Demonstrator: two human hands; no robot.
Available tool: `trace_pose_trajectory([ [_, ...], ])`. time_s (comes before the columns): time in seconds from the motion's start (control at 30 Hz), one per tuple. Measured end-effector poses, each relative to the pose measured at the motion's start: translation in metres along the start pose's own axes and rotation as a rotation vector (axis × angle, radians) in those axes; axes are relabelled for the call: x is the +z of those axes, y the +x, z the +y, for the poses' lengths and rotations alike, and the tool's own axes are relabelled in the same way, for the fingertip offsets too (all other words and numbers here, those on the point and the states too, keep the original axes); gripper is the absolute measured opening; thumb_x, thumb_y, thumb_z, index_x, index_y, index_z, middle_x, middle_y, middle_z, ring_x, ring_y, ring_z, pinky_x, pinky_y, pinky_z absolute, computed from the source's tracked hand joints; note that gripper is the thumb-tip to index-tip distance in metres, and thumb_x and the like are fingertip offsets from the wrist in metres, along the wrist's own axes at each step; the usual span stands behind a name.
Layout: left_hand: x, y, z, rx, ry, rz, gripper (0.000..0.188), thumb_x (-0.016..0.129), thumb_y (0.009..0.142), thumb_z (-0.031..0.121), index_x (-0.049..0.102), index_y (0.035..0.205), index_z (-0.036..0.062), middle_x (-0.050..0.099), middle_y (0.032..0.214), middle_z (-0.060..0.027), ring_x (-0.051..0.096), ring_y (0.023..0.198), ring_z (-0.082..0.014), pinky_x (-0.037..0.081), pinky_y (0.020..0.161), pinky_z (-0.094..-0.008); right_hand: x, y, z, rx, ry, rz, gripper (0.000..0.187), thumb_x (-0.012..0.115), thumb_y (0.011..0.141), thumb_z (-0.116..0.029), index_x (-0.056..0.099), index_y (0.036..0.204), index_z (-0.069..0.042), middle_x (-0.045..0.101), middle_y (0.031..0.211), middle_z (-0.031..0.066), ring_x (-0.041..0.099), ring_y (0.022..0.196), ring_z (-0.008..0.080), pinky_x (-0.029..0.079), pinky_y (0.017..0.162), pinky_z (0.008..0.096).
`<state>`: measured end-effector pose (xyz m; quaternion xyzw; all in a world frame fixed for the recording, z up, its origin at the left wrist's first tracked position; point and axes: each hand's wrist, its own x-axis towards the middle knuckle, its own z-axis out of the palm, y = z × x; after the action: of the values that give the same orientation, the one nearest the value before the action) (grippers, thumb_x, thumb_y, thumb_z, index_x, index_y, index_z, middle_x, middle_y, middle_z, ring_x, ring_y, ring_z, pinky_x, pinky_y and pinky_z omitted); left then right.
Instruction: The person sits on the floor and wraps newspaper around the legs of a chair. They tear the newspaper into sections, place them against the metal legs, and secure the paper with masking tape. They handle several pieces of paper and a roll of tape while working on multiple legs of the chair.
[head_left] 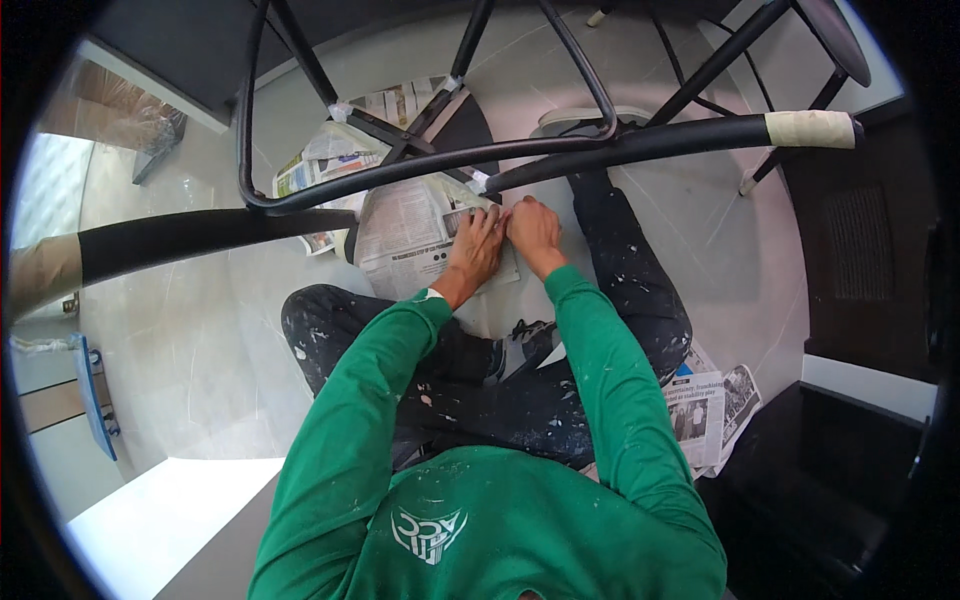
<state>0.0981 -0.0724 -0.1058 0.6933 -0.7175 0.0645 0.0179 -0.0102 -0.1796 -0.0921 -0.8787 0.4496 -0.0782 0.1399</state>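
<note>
Head view: left hand [474, 248], fingers bent and parted, on newspaper [398, 232]; right hand [536, 232], fingers curled, apparently pinching its edge, best kept taut and smooth.

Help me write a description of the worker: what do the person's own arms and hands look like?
The long sleeves are plain green with a few pale specks. A bit of white shows at the left cuff. The left hand and right hand are bare.
</note>
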Motion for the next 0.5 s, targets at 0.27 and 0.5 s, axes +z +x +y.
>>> trace_pose_trajectory([
  [0.27, -0.007, 0.005, 0.010, 0.015, 0.067, -0.054, 0.071, 0.068, 0.085, 0.031, 0.048, 0.147, 0.0044, 0.049, 0.142, -0.0178, 0.048, 0.123, -0.0320, 0.037, 0.103, -0.0437, -0.010, -0.024, 0.002, -0.198, -0.078, 0.074, 0.016, 0.062, 0.092, -0.015, 0.072, 0.087, -0.004, 0.069, 0.098, 0.0145, 0.070, 0.089, 0.0367, 0.057, 0.075, 0.0471],
  [0.5, -0.019, 0.002, 0.024, 0.015, -0.233, 0.044, 0.071, 0.071, 0.087, 0.035, 0.048, 0.149, 0.0089, 0.045, 0.147, -0.0224, 0.045, 0.130, -0.0368, 0.034, 0.111, -0.0501, 0.010, -0.060, 0.058, -0.089, 0.034, 0.164, 0.030, 0.066, 0.089, -0.015, 0.070, 0.117, -0.004, 0.063, 0.106, 0.0162, 0.066, 0.095, 0.0361, 0.056, 0.077, 0.0449],
])
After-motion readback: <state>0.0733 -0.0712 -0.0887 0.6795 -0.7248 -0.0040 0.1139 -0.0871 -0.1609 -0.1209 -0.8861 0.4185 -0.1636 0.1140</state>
